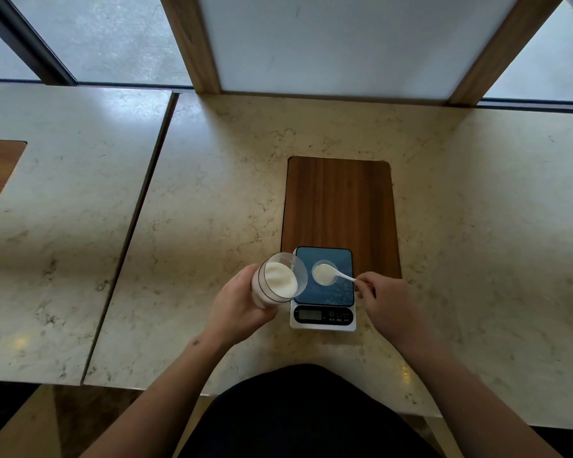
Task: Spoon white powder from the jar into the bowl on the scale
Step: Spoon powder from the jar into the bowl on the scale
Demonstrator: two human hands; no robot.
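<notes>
- While the left hand wraps around the body of the clear jar, its fingers are clamped on the jar's side and hold it lifted off the surface, tilted so the open mouth faces up and toward the scale.
- The white powder fills much of the jar and lies slanted inside, reaching close to the rim on the lower side.
- The jar's rim overlaps the left edge of the scale's dark blue platform as seen from the head camera.
- The right hand pinches the end of a small white spoon, fingers together on its handle, just right of the platform.
- The spoon's head reaches into the small clear bowl, which stands on the scale's platform, left of middle.
- A mound of white powder already lies in the bowl; I cannot tell whether the spoon's head touches it.
- The scale has a white front strip with a display and buttons; the reading is too blurred to make out.
- The far part of the scale rests on a dark wooden board set into the pale marbled surface; its front lies on the stone.
- Both bare forearms reach in from the bottom of the view, over a dark garment.
</notes>
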